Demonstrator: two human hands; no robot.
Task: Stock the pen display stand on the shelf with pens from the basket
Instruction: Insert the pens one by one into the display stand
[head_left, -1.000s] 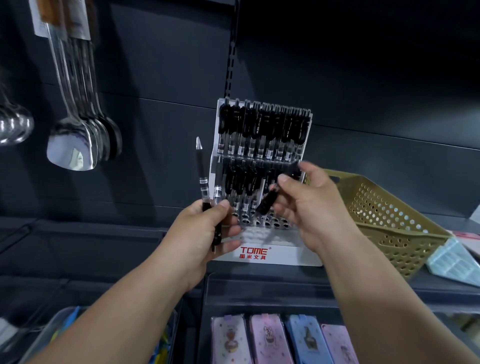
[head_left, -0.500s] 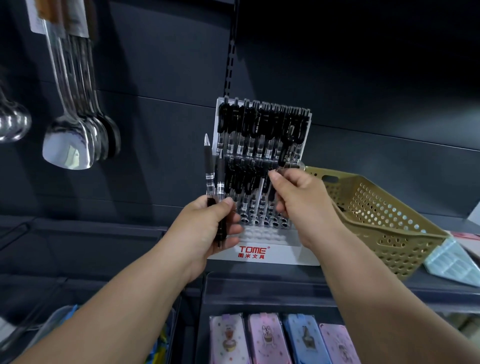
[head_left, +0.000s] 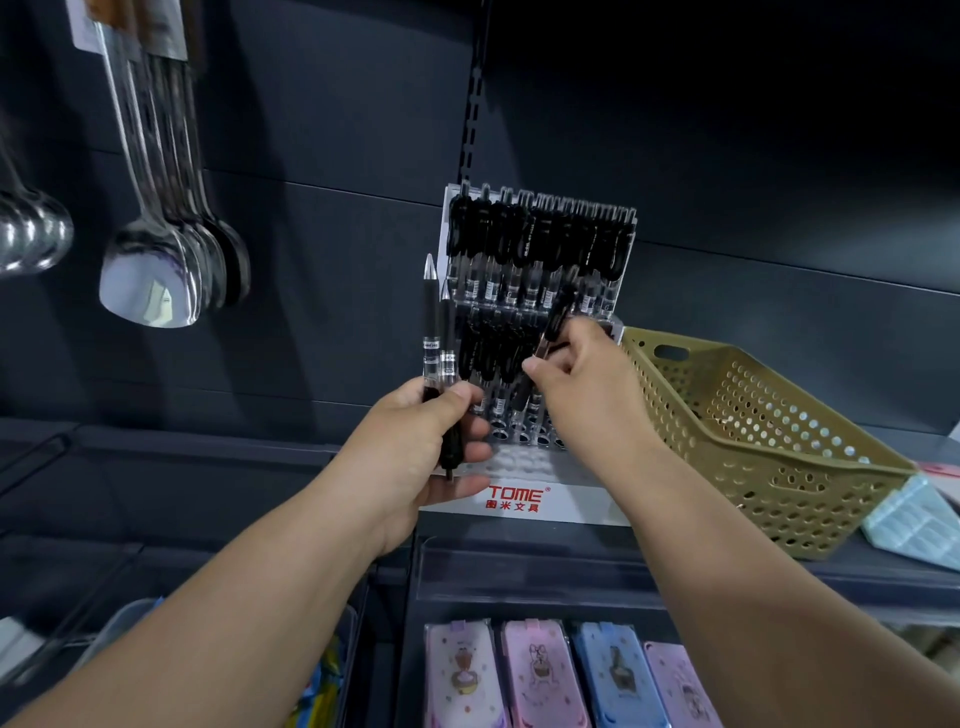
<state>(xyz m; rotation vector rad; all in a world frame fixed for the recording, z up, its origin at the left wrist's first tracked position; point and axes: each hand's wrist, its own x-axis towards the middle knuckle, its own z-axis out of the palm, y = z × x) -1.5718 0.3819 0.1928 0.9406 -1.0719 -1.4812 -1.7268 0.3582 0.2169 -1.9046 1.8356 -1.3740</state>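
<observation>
Dim overall: the dark back panel (head_left: 727, 156) goes near black at the upper right. Light from above and in front puts hard glare on the hanging spoons (head_left: 156, 280), which throw soft shadows rightward. The pen display stand (head_left: 571, 504) has a bright white base. The pen (head_left: 556, 317) in the right hand (head_left: 587, 384) is smeared; the pens (head_left: 431, 332) in the left hand (head_left: 415, 447) read sharp. The shelf (head_left: 182, 452) edges bow near the frame borders.

Bare forearms (head_left: 249, 613), hands (head_left: 410, 447) seemingly bare

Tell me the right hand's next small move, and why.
Probably lower the right hand so its tilted pen slides into an empty hole of the display stand: front holes show empty, and the left hand holds two more pens.
</observation>
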